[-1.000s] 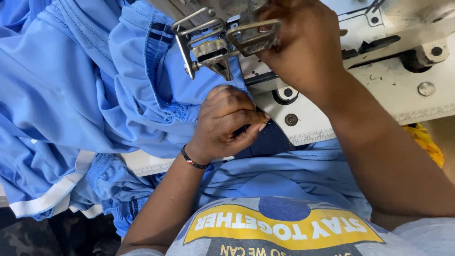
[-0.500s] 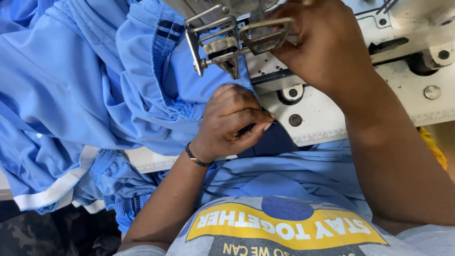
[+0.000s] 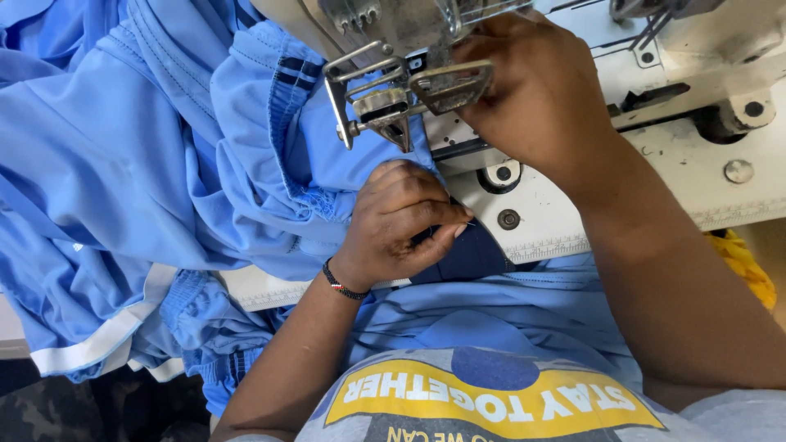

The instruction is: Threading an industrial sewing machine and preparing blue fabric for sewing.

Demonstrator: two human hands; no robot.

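1. Our left hand [image 3: 405, 221] rests on the light blue garment [image 3: 164, 164], just below the metal presser attachment [image 3: 385, 98] of the sewing machine [image 3: 622, 123]. Its fingers are curled together, with thumb and fingertips pinched on a fold of the fabric at the edge of a dark navy piece [image 3: 467, 254].
2. A beaded bracelet [image 3: 340, 282] sits on our left wrist.
3. Our right hand [image 3: 532, 98] reaches up to the machine head, beside a flat metal guide [image 3: 450, 86]. Its fingers are bent around the machine parts there; we cannot tell exactly what they clamp.
4. The two hands are apart, the right one above the left.
5. The garment is bunched to the left of the needle area, lying over the white worktop [image 3: 262, 290] and hanging off its near edge. A white trim band [image 3: 98, 344] runs along its lower hem.
6. The white machine bed [image 3: 696, 188] extends to the right, carrying screws and round fittings.
7. A yellow object [image 3: 745, 266] shows beyond our right forearm, partly hidden.
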